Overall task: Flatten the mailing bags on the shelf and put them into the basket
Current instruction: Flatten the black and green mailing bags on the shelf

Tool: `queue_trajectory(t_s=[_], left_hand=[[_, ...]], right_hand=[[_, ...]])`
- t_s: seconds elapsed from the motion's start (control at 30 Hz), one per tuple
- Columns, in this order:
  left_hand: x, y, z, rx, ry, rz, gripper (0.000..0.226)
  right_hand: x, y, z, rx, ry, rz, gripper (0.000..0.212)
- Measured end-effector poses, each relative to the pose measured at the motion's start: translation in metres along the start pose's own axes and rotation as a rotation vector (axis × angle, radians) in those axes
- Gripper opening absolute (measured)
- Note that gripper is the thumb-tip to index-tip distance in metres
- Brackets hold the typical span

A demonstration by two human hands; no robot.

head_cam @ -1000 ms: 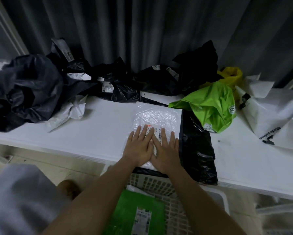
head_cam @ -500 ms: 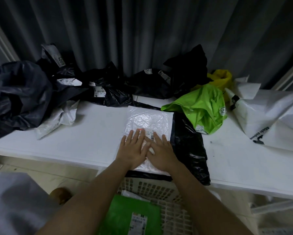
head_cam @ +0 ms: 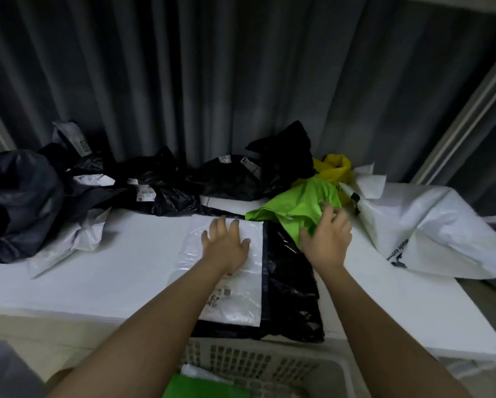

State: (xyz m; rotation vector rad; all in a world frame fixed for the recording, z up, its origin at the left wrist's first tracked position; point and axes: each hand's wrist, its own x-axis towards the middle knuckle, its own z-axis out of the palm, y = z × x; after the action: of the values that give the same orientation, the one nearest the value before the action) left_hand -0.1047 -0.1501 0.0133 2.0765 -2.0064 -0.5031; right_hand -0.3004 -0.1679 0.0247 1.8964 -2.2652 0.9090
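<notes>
Dark grey pleated curtains (head_cam: 212, 81) hang behind the white shelf (head_cam: 111, 268). A pale frame post (head_cam: 465, 116) slants at the right. Light is dim.

two bare arms come up from the bottom of the view. no sleeves cover them from the wrists down to where the view cuts them off. the left hand (head_cam: 226, 248) is bare: no glove, no ring, no watch, no band. the right hand (head_cam: 328, 239) is bare as well, with nothing on the wrist. the fingers (head_cam: 221, 225) are bare with short nails. low in the bottom left corner there is a soft grey patch (head_cam: 8, 369) that looks like cloth the person wears, but it is too blurry to be sure.
</notes>
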Motion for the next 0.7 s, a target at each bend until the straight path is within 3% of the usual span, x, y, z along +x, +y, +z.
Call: queue_trajectory(t_s=[0.07,0.13,0.23,0.47,0.7], left_hand=[[0.005,0.016,-0.008,0.019,0.003,0.037,0.056],[0.007,0.029,-0.015,0.039,0.006,0.074,0.053],[0.013,0.036,-0.02,-0.081,-0.055,0.089,0.052],[0.007,0.047,-0.032,-0.495,-0.071,0.117,0.069],[-0.009,0.062,-0.066,-0.863,0.162,0.108,0.085]], right_hand=[[0.015,0.001,-0.003,-0.132,-0.133,0.004,0.063],[0.026,0.003,-0.004,-0.196,-0.183,-0.042,0.041],[0.039,-0.001,-0.011,-0.079,-0.079,-0.051,0.022],[0.059,-0.013,-0.066,0.08,0.154,-0.132,0.018],[0.046,-0.037,-0.131,0.322,0.187,-0.109,0.014]])
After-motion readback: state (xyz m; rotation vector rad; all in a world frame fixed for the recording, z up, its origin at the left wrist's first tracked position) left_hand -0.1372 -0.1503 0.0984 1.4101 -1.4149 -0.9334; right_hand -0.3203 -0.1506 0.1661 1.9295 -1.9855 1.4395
